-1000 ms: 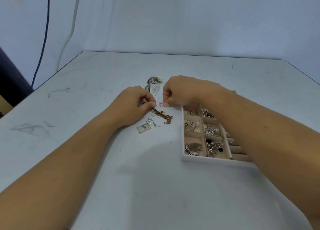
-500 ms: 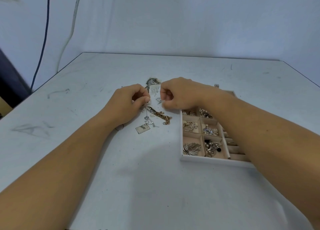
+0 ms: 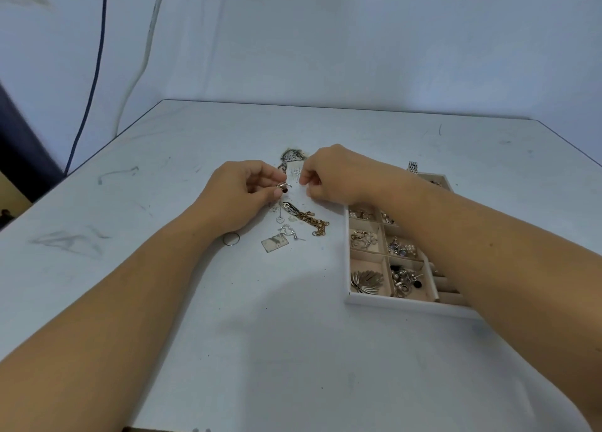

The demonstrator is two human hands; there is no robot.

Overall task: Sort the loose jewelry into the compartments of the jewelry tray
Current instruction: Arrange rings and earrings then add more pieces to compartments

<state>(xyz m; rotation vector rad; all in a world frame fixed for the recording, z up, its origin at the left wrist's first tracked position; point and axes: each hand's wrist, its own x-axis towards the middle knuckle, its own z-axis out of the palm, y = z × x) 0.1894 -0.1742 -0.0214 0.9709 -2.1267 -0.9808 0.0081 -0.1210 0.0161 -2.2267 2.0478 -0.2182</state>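
Pinching a small ring [image 3: 284, 187] with the left hand [image 3: 242, 197] at frame centre, probably for sorting. Curling the right hand [image 3: 332, 177] beside it; cannot tell whether round anything

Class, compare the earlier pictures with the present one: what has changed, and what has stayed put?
The two hands, fingertips together a second ago, have drawn apart. The left hand now pinches a small ring; the right hand, fingers curled, no longer touches it. The gold chain, metal tag and tray stayed put.
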